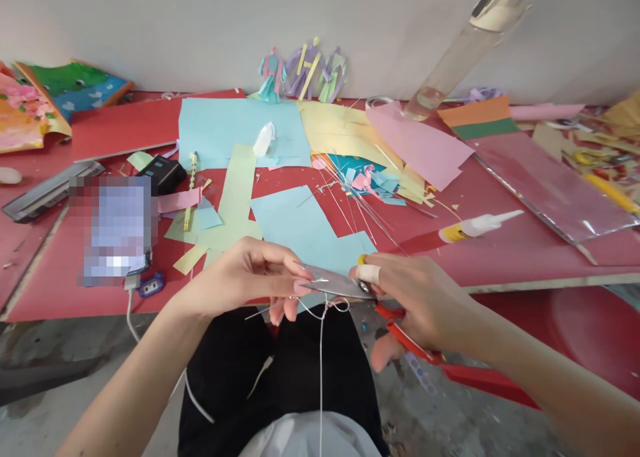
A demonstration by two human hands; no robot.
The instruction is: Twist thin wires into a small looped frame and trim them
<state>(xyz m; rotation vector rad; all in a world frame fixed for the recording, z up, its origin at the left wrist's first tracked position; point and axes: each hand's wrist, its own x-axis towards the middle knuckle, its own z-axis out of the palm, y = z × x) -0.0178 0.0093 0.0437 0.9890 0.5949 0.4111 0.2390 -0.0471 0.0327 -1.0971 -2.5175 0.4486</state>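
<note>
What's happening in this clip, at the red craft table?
A person holds red-handled scissors in the right hand, blades against a thin white thread pinched by the left hand. The thread hangs down over their lap. On the red table lie coloured paper sheets, a glue bottle and paper figures by the wall.

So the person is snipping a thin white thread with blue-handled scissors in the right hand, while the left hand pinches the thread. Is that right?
Not quite: the scissors have red handles, not blue, as the head view shows. The rest holds: the right hand works them while the left hand pinches the thin white thread at the blades.
</note>
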